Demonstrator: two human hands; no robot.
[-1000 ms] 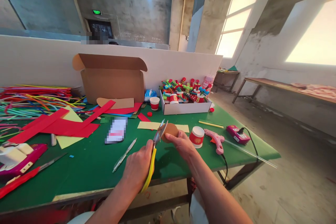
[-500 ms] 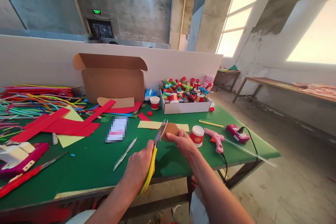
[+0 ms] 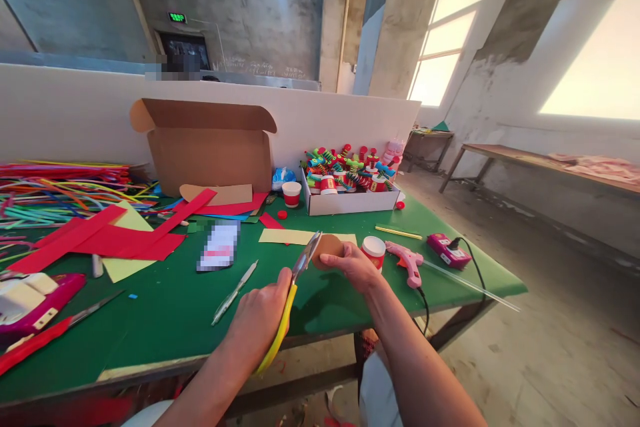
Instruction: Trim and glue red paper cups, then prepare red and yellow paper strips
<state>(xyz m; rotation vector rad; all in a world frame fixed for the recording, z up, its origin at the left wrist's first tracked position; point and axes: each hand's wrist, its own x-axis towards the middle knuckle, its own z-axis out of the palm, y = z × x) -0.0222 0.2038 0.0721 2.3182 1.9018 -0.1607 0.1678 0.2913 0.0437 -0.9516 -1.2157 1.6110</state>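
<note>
My left hand (image 3: 265,317) is closed round the yellow handles of a pair of scissors (image 3: 306,259). The blades point up and away, against the left edge of a round piece of brown cardboard (image 3: 327,248). My right hand (image 3: 354,267) pinches that cardboard disc at its right side, thumb on top. Just beyond the right hand stands a red and white paper cup (image 3: 373,253), partly covered by it. Behind the disc lies a pale yellow paper strip (image 3: 280,236).
A pink glue gun (image 3: 407,261) and a purple power strip (image 3: 449,250) lie right. At the back stand a white box of small colourful figures (image 3: 350,203) and a brown carton (image 3: 210,160). Left are a pen (image 3: 235,293), red-handled scissors (image 3: 55,333) and red paper (image 3: 120,240).
The view has shifted slightly. The disc has turned or moved a little at the scissor blades, and my right hand now covers more of the cup. Both holds are the same.
</note>
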